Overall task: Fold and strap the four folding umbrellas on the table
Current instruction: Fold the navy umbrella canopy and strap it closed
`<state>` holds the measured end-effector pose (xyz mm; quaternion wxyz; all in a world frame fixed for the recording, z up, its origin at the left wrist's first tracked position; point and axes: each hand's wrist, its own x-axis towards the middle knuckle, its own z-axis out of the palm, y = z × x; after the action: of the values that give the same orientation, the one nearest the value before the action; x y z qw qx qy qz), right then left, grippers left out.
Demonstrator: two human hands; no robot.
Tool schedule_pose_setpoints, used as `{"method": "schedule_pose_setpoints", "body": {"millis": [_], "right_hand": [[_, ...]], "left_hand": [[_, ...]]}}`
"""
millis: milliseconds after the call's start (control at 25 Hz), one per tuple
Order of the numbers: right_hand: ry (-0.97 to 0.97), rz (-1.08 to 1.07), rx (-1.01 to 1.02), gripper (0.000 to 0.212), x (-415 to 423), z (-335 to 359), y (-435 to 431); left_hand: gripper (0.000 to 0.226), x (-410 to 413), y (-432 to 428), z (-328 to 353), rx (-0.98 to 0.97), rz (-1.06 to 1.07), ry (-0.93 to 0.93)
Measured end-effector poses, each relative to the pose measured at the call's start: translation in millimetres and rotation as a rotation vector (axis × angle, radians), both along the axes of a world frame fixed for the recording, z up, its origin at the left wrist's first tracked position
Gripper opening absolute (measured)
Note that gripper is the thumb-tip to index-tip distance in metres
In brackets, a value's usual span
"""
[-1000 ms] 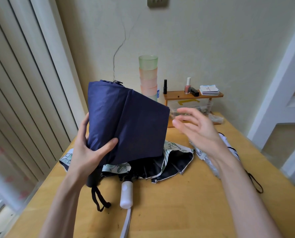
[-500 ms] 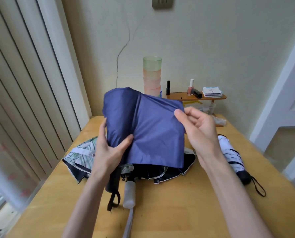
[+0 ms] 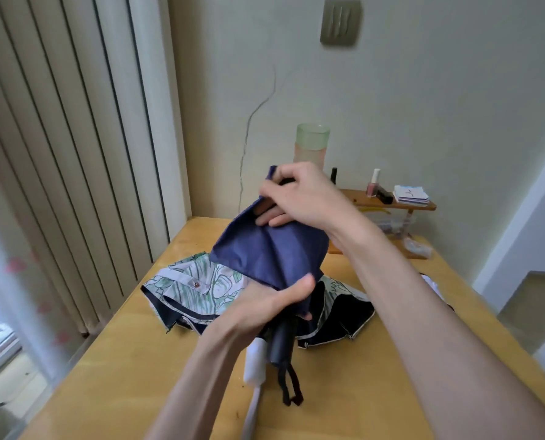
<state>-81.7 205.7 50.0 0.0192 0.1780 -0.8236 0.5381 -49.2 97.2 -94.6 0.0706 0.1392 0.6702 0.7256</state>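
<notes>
**Left hand** (image 3: 264, 307): wrapped round the gathered lower end of the navy-blue fabric folding umbrella (image 3: 271, 252), with the thumb lying across the cloth just above its black cylindrical handle (image 3: 282, 341).

**Right hand** (image 3: 302, 198): fingers curled over the umbrella's far upper end, pinching loose cloth.

**Navy umbrella:** held clear of the yellow wooden table (image 3: 121, 360). Its long axis runs from the handle, nearest the person, up and away to the tip under the right hand. The closing strap is not visible. The coming move is probably to wind the panels round that axis, and the right hand is nearer the free cloth.

**Below the navy umbrella:** a leaf-printed umbrella with black lining (image 3: 201, 287) lies unfolded, its white handle (image 3: 255, 360) just left of the black one.

**Behind the navy umbrella:** a stack of translucent cups (image 3: 312, 141), green one on top; whether the top cup holds anything cannot be told.

**Behind and to the right:** a small wooden shelf (image 3: 358, 197) carrying a pink nail-polish bottle (image 3: 372, 185).
</notes>
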Motion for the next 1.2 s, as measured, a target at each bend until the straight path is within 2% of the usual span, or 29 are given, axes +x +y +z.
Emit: {"method": "schedule_pose_setpoints", "body": {"millis": [80,120,200,240,280,360,400,520,600,680,800,960,1040,1080,1160,1200], "right_hand": [[0.031,0.087,0.029,0.011,-5,2,0],[0.083,0.067,-0.073,0.009,-4,5,6],[0.27,-0.155,-0.342,0.008,-6,10,31],[0.367,-0.28,-0.365,0.01,-10,7,46],[0.407,-0.345,-0.297,0.02,-15,3,61],[0.274,-0.286,-0.115,0.045,-18,-10,77],[0.183,-0.234,-0.062,0.05,-18,-14,79],[0.141,-0.202,0.026,0.046,-14,-10,76],[0.094,-0.255,0.031,0.047,-14,-3,75],[0.034,-0.306,0.087,0.038,-17,-1,76],[0.06,-0.35,0.018,0.014,-20,-3,74],[0.173,-0.413,-0.113,0.011,-15,-3,76],[0.232,-0.483,-0.1,0.013,-13,-2,78],[0.258,-0.54,-0.076,0.013,-12,0,78],[0.308,-0.665,-0.014,0.012,-9,4,75],[0.332,-0.709,0.018,0.011,-7,6,71]], "left_hand": [[0.066,-3,2,3,0.121,0.032,-0.046],[0.061,-3,1,3,0.146,0.043,-0.051],[0.058,-2,-3,3,0.172,0.009,-0.055],[0.058,-1,-6,4,0.166,-0.014,-0.053],[0.057,0,-8,5,0.156,-0.031,-0.047],[0.057,3,-11,7,0.129,-0.055,-0.048],[0.058,4,-12,8,0.109,-0.064,-0.043],[0.057,5,-15,8,0.003,-0.087,-0.026],[0.047,5,-17,7,-0.142,-0.093,0.0],[0.039,7,-19,8,-0.232,-0.101,0.017],[0.054,3,-19,7,-0.119,-0.077,0.02],[0.041,-3,-17,6,0.119,-0.009,-0.019],[0.035,-10,-22,12,0.121,0.068,-0.038],[0.042,-12,-25,14,0.085,0.185,-0.002],[0.05,-14,-27,17,-0.047,0.536,0.267],[0.05,-11,-21,18,-0.083,0.583,0.437]]}}
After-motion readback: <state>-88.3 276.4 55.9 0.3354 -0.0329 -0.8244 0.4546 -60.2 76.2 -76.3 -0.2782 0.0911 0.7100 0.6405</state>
